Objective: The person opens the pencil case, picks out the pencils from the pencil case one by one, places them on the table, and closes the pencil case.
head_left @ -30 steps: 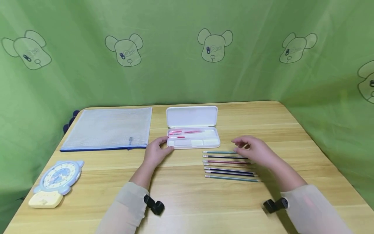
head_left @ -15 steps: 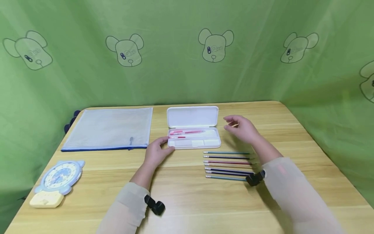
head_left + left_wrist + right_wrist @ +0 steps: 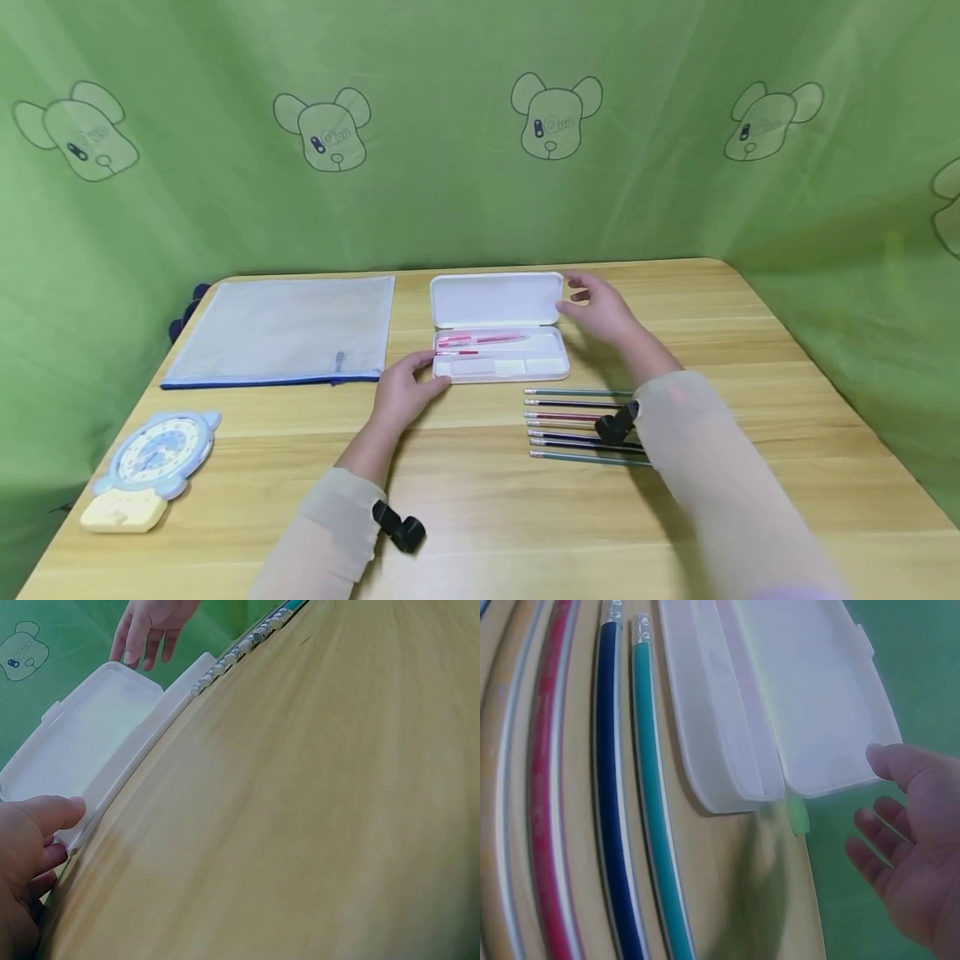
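Observation:
A white plastic pencil case [image 3: 555,367] lies with its lid [image 3: 497,300] raised at the back of the table. Inside it are a pink pen [image 3: 483,339] and a thin red-and-white stick-like item [image 3: 457,352]. My left hand [image 3: 401,390] holds the case's left end, thumb at the front corner and fingers curled along the side in the left wrist view. My right hand [image 3: 600,310] is at the lid's right edge. In the right wrist view its thumb [image 3: 900,761] meets the lid's corner, while the other fingers [image 3: 874,844] are loosely bent, holding nothing.
Several pencils [image 3: 570,456] lie in a row in front of the case, partly hidden by the right sleeve. A mesh zip pouch [image 3: 281,333] lies at the left back. Nearer on the left is a blue toy clock [image 3: 157,450] with a yellow base. A green curtain [image 3: 450,208] hangs behind.
My right hand has moved from above the pencils, back and left, to the lid's right edge. My left hand stays on the case.

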`<state>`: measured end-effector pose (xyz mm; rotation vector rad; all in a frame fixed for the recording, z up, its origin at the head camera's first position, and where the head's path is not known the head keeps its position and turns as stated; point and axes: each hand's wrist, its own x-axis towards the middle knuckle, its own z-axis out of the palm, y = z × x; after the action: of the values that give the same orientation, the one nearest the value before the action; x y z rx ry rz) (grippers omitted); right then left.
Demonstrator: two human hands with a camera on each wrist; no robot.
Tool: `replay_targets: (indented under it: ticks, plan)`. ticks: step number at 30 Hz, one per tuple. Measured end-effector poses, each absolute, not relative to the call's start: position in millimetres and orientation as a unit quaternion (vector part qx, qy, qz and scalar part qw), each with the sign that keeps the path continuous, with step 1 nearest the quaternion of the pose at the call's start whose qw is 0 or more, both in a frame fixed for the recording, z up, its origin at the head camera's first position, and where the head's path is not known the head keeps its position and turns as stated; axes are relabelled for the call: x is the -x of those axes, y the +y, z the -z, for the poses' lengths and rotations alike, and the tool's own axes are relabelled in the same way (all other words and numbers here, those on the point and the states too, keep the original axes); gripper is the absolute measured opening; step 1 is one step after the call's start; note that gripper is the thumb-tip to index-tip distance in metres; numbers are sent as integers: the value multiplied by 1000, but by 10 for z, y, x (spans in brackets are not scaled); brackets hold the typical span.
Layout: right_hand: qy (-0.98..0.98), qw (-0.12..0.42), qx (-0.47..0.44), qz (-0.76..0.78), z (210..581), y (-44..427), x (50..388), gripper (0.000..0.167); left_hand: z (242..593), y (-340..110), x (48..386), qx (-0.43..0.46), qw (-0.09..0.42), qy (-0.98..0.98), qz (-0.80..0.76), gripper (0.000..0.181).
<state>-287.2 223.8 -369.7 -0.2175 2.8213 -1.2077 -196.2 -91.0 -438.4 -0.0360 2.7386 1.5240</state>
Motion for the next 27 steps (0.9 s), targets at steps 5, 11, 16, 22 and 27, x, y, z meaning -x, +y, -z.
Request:
replay_targets:
  ticks: [5, 11, 16, 22, 27]
  plan:
    - [916, 34, 78, 393, 3701, 2222, 2908, 63, 4372, -891, 1949, 17, 7, 873, -488, 53]
    - [903, 35, 86, 419, 3693, 2220, 2848, 60, 4369, -901, 1951, 19, 8, 875, -483, 54]
    - [883, 36, 81, 462, 3713, 2244, 2717, 56, 4385, -915, 1958, 13, 5, 878, -479, 54]
    - [876, 27, 66, 477, 3781, 2305, 2558, 51, 4385, -916, 1955, 13, 5, 877, -480, 54]
    - [878, 28, 60, 474, 3854, 2348, 2425, 49, 4392, -910, 1948, 7, 0, 875, -484, 54]
